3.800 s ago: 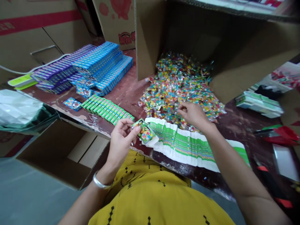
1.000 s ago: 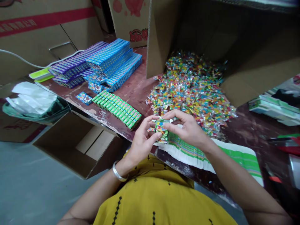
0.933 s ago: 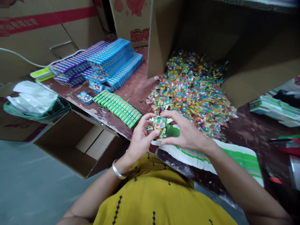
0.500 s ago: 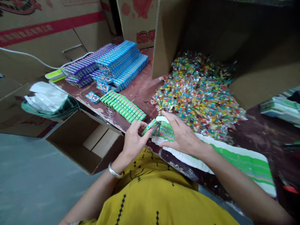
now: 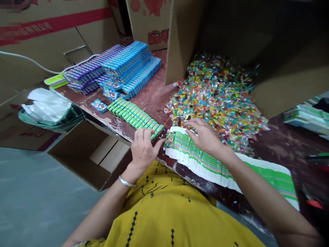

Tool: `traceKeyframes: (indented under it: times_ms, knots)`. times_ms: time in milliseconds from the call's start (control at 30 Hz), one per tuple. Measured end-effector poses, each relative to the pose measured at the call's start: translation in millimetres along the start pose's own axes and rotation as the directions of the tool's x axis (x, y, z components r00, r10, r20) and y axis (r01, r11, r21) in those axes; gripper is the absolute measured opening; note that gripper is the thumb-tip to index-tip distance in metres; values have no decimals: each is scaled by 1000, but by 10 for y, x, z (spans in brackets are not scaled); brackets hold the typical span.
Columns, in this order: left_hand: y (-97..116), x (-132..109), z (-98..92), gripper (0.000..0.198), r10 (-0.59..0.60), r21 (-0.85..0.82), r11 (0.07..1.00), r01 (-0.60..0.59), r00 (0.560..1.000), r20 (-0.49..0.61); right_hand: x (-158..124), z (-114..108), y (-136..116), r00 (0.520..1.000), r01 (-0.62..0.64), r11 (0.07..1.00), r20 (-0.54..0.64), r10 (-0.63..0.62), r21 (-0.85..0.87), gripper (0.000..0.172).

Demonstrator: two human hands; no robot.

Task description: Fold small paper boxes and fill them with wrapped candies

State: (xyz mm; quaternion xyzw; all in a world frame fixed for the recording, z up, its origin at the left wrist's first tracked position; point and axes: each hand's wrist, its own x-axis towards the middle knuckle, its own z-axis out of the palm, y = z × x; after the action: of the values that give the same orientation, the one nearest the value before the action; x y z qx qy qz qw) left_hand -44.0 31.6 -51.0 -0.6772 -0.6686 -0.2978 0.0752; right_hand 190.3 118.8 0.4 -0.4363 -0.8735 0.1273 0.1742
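Observation:
My left hand (image 5: 144, 148) is at the near end of a row of small green candy boxes (image 5: 136, 115). Its fingers touch the end box, and the thumb stretches out to the right, apart from them. Over the edge of a heap of clear-wrapped colourful candies (image 5: 218, 99) reaches my right hand (image 5: 205, 137), with thumb and fingers apart. No held candy shows in it. Below it, a long overlapping line of flat green-and-white box cartons (image 5: 205, 161) runs along the table edge; its leftmost one shows a printed face.
Blue boxes (image 5: 128, 65) and purple boxes (image 5: 87, 72) are stacked at the back left. A single blue box (image 5: 99, 105) lies near the green row. Below the table edge sits an open cardboard box (image 5: 77, 154), beside a basket with white bags (image 5: 48, 106). A large carton (image 5: 180, 44) surrounds the candies.
My left hand has moved left and slightly down, and the green box it held is now at the row's end. My right hand has shifted right and up, toward the candies.

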Motion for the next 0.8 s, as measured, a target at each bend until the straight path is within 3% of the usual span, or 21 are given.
traceKeyframes:
  times_ms: [67,167,300,400,467,533,600,667,700,733,800]
  knots:
    - [111,-41,-36,34,55,-59,997,-47,987,151,108,53,44,999,-8,1000,45,9,-29,25]
    - [275,-60,-23,33,40,-27,999,-31,907,420,279,161,74,994,6,997,105,2,-77,25]
    - [368,-24,25,39,-48,32,999,37,858,511,452,305,48,988,48,993,151,-31,-107,23]
    - [351,-30,32,40,-58,13,998,60,853,518,516,343,38,990,73,996,125,-66,-53,16]
    - [319,-57,21,39,-21,-53,997,51,886,462,515,288,48,996,50,997,65,-54,57,11]
    - [282,-73,-12,33,41,-180,983,15,953,301,470,157,60,1000,2,969,22,-7,246,11]
    - [251,-48,-72,27,45,-351,936,-7,994,98,384,-27,60,998,-47,888,53,26,458,15]
    - [231,21,-148,23,-32,-566,823,56,998,53,277,-210,30,994,-81,796,108,20,600,17]
    - [227,64,-184,23,-62,-680,720,140,989,137,224,-285,4,993,-88,763,119,15,640,18]
    - [227,106,-215,24,-56,-774,578,259,959,279,176,-343,-30,993,-87,740,117,11,667,19]
    - [242,170,-253,29,89,-810,233,538,818,568,100,-407,-106,996,-61,719,88,0,693,19]
